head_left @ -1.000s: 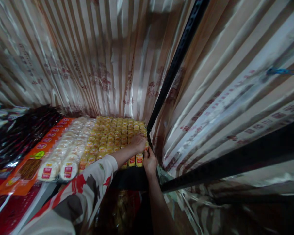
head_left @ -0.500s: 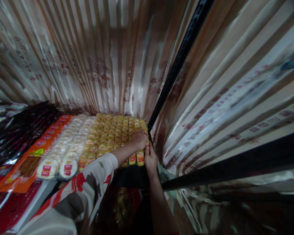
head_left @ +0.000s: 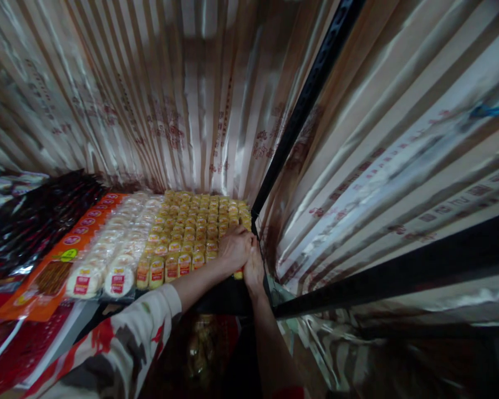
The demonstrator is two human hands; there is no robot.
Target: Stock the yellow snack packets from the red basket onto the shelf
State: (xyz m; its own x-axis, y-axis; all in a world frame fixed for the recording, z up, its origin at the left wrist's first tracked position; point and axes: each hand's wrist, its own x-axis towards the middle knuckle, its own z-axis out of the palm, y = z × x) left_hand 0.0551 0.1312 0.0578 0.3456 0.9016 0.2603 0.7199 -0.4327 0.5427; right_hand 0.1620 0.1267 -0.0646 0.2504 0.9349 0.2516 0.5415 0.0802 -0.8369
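Note:
Rows of small yellow packaged cakes (head_left: 189, 227) with red and orange labels fill the right end of the shelf. At their front right corner my left hand (head_left: 235, 247) lies over the packs, its fingers curled and closed. Pressed against it on the right is my right hand (head_left: 254, 268), also closed, with the thumb side up. Whatever sits between the fingers is hidden. Part of one yellow pack (head_left: 238, 274) shows just below the hands.
White round packaged cakes (head_left: 120, 281) stand in two rows to the left, beside an orange snack bag (head_left: 52, 277) and dark shiny packets (head_left: 37, 221). A black metal post (head_left: 303, 111) rises right of the hands. Striped curtain (head_left: 199, 111) hangs behind.
My left hand has shifted slightly down and closer against my right hand, covering front packs that showed before. The view has moved a little.

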